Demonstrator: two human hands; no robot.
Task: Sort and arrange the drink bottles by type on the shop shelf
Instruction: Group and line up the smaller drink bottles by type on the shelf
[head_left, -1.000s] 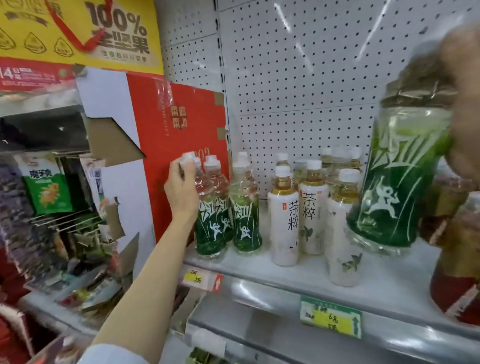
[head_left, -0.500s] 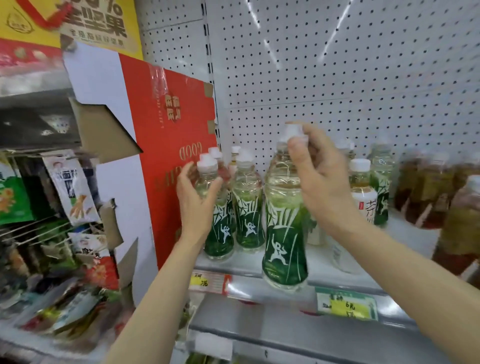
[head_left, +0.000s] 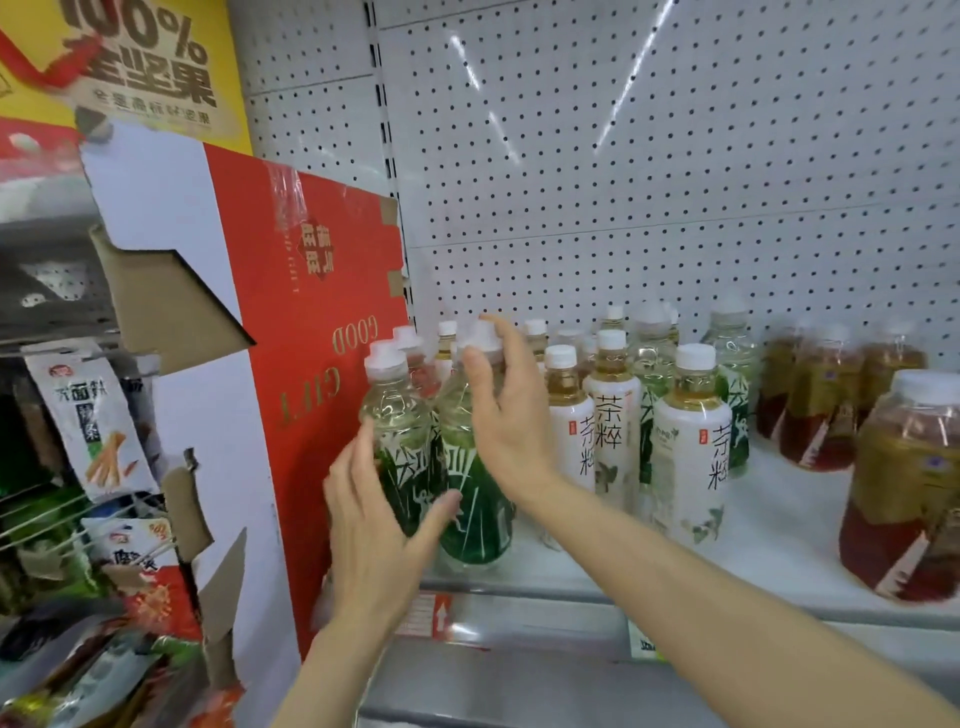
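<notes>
— So what fills the scene, biggest first?

— Behind everything stands the white pegboard wall (head_left: 623, 182), and at the left a red and white cardboard display (head_left: 291, 364) leans against it. Below runs the shelf (head_left: 753, 530), carrying the drinks.

— And the drinks themselves?

— Far right, near the edge, sit the amber tea bottles (head_left: 904, 483). In the middle stand the white-label tea bottles (head_left: 691, 441), a couple more green ones behind them. At the left end, just beside the red display, stand the green-label bottles (head_left: 472, 499), white caps up, all upright.

— Where are the hands?

— The left hand (head_left: 374, 525) reaches up from below, its fingers spread and fairly straight, thumb stretched toward the front green bottle; it touches the leftmost one's side rather than wrapping it. The right hand (head_left: 506, 415) comes across from the right, fingers apart and loosely extended over the neck and shoulder of the front green bottle, not clamped round it.
</notes>
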